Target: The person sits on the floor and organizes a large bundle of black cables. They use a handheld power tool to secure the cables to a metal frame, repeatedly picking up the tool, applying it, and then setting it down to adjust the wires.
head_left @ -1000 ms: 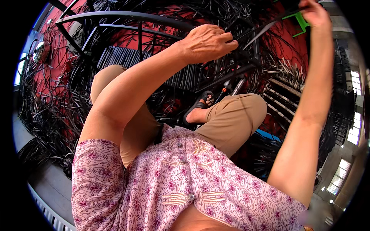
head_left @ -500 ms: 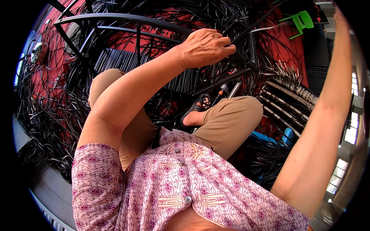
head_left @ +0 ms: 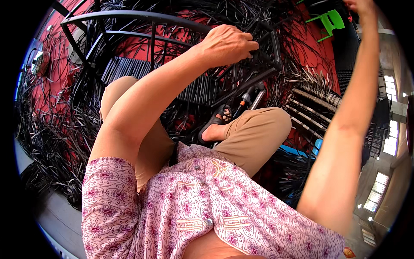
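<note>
My left hand (head_left: 228, 45) is closed, its fingers curled down at the corner of a black metal frame (head_left: 276, 47). What lies between those fingers is hidden. My right arm is stretched far up to the right, and my right hand (head_left: 361, 7) is partly cut off by the picture's top edge. Its visible fingers look bent together, and I cannot make out what they hold. The frame has a curved rail (head_left: 138, 17) and straight bars, and stands before my knees. Black strips are woven closely across one panel (head_left: 129, 69) of it.
Loose black strips (head_left: 51, 142) lie in tangled heaps over the red floor covering (head_left: 133, 47). A green plastic chair (head_left: 331, 21) stands at the far right. Nearer are a bundle of pale-banded strips (head_left: 308, 112), a power tool (head_left: 245, 99) by my sandalled foot, and a blue bar (head_left: 293, 151).
My right hand has come down and inward from the top right, and its fingers now show. My left hand has shifted slightly up and left. A pale strip near the chair no longer shows.
</note>
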{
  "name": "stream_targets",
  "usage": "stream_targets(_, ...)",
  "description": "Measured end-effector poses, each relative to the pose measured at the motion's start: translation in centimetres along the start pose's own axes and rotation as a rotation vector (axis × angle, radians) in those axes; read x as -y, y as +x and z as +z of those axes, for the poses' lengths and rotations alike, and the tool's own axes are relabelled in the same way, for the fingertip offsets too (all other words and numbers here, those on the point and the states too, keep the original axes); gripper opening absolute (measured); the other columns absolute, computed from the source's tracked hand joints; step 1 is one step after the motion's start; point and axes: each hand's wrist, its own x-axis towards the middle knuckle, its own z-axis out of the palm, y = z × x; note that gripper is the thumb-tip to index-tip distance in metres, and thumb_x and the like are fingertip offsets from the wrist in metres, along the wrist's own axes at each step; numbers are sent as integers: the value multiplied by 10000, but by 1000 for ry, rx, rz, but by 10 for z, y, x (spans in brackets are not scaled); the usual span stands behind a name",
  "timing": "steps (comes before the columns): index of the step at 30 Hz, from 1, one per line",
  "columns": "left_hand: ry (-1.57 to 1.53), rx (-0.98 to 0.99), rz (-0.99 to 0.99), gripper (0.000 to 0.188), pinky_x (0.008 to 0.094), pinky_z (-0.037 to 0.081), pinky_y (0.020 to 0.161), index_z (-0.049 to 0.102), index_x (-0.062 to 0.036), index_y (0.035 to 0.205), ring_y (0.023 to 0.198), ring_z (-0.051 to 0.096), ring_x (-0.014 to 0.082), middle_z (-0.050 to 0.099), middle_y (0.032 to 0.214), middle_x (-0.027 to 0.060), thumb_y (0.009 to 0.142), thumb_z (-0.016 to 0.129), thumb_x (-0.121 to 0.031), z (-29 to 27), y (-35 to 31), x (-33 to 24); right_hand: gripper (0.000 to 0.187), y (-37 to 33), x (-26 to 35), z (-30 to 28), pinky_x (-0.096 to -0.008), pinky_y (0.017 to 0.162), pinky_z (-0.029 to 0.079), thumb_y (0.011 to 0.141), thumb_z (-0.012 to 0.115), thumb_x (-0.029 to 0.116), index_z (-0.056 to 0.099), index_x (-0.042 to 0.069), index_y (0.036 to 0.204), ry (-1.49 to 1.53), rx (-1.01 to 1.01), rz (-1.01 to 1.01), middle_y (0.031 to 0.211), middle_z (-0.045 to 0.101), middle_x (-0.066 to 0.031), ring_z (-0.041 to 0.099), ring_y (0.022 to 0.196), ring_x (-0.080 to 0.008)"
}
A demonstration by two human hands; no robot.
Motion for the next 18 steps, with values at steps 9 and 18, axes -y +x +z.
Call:
stream_targets(9, -9, -15, -85, 332, 402, 530, 720, 709, -163, 1093, 851, 678, 269, 677, 905, 35, 789, 712, -298, 2, 12, 9, 409, -238, -79, 49, -263, 515, 483, 950, 637, 384, 705, -15, 892, -18, 331, 401, 712, 677, -71, 617, 542, -114)
stream_targets(18, -5, -26, -95, 332, 399, 528, 712, 715, -157, 1094, 837, 679, 263, 685, 905, 24, 780, 712, -264, 2, 12, 13, 250, -272, -85, 83, -247, 447, 398, 956, 623, 212, 679, -31, 955, 264, 300, 494, 657, 634, -41, 520, 463, -79)
